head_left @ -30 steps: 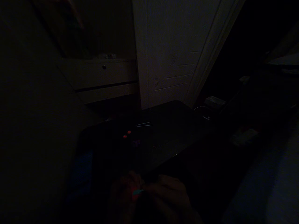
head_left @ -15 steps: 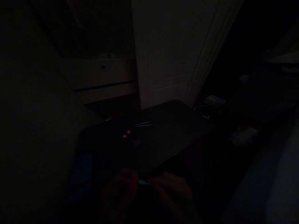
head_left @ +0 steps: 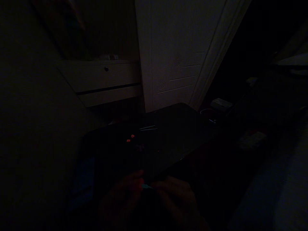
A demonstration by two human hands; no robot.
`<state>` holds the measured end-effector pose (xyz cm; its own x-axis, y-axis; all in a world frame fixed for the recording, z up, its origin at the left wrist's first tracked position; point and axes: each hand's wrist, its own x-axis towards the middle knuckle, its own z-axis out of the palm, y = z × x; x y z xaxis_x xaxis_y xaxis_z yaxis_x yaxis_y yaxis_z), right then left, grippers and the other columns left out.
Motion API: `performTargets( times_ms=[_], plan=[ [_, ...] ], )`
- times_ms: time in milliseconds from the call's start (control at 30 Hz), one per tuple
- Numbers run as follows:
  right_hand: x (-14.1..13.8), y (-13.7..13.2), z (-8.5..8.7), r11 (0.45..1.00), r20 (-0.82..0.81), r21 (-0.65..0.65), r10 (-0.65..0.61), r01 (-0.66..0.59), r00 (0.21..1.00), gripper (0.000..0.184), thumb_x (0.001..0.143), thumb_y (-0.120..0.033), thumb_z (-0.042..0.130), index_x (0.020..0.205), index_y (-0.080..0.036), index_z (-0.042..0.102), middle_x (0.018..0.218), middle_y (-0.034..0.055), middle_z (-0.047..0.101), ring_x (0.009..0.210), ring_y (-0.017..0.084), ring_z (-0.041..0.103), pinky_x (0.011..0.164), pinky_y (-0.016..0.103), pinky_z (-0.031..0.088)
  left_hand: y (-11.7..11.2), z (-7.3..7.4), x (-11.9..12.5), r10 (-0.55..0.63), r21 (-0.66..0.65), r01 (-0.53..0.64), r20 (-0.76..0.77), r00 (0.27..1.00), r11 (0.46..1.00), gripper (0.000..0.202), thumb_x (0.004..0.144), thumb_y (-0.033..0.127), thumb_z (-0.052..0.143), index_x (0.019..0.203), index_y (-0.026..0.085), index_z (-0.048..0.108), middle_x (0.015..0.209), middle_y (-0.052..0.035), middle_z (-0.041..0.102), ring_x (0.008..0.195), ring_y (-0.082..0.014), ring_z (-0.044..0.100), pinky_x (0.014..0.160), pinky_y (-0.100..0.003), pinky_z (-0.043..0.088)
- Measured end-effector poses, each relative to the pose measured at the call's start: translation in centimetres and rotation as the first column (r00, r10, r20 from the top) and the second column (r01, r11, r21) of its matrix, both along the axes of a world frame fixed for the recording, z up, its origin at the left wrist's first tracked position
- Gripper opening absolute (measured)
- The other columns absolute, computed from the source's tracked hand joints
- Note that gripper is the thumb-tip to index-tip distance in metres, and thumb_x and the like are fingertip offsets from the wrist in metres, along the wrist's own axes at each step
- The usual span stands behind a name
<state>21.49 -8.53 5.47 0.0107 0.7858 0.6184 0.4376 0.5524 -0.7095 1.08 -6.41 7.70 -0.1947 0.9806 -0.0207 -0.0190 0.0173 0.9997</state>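
Observation:
The scene is very dark. My left hand [head_left: 127, 195] and my right hand [head_left: 175, 195] meet low in the view, fingertips pinched together on a tiny teal piece [head_left: 145, 186] between them. Just beyond them lies a dark flat board [head_left: 173, 134]. On it sit two small orange bits [head_left: 130, 138], a faint purplish bit [head_left: 139, 147] and two thin pale sticks [head_left: 148, 128]. What the teal piece is I cannot make out.
A pale door [head_left: 178, 54] stands behind the board. A light drawer front with a knob [head_left: 106, 69] is to its left. Dim boxes and a cable [head_left: 216, 107] lie at the right. A plain surface fills the left side.
The hands have shifted slightly and stay together on the teal piece. The orange glow seen at the left fingers a second ago no longer shows.

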Motion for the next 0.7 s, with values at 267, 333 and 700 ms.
performTargets(
  times_ms=[267,333,700],
  plan=[
    [-0.1,-0.6,1.7,0.999,-0.012,0.017,-0.032,0.033,0.999,0.037,0.097,-0.026,0.075,0.132,-0.036,0.069,0.114,0.0013,0.079,0.1,0.02,0.078,0.087,0.029,0.068,0.0,0.4,-0.4,-0.001,-0.032,0.0,-0.012,1.0,0.999,0.025,0.06,0.033,0.097,0.081,0.025,0.086,0.101,-0.011,0.086,0.089,-0.034,0.083,0.074,-0.038,0.071],
    [-0.1,-0.4,2.0,1.0,-0.004,0.004,-0.014,0.014,1.0,0.035,0.098,-0.025,0.074,0.13,-0.037,0.07,0.112,0.0006,0.08,0.098,0.02,0.079,0.085,0.028,0.068,0.0,0.8,-0.5,-0.045,-0.024,0.045,0.006,0.999,0.999,0.022,0.061,0.034,0.097,0.079,0.025,0.087,0.099,-0.0112,0.086,0.093,-0.0351,0.082,0.08,-0.04,0.071],
    [0.5,-1.0,0.7,0.998,0.105,-0.023,0.055,-0.052,0.993,0.047,0.099,-0.029,0.07,0.144,-0.04,0.063,0.121,0.0018,0.079,0.104,0.024,0.079,0.088,0.034,0.069,-0.5,0.4,1.0,0.027,0.089,-0.028,0.009,1.0,0.996,0.013,0.066,0.034,0.094,0.074,0.029,0.086,0.102,-0.0072,0.086,0.089,-0.0307,0.082,0.077,-0.036,0.071]
  ],
)
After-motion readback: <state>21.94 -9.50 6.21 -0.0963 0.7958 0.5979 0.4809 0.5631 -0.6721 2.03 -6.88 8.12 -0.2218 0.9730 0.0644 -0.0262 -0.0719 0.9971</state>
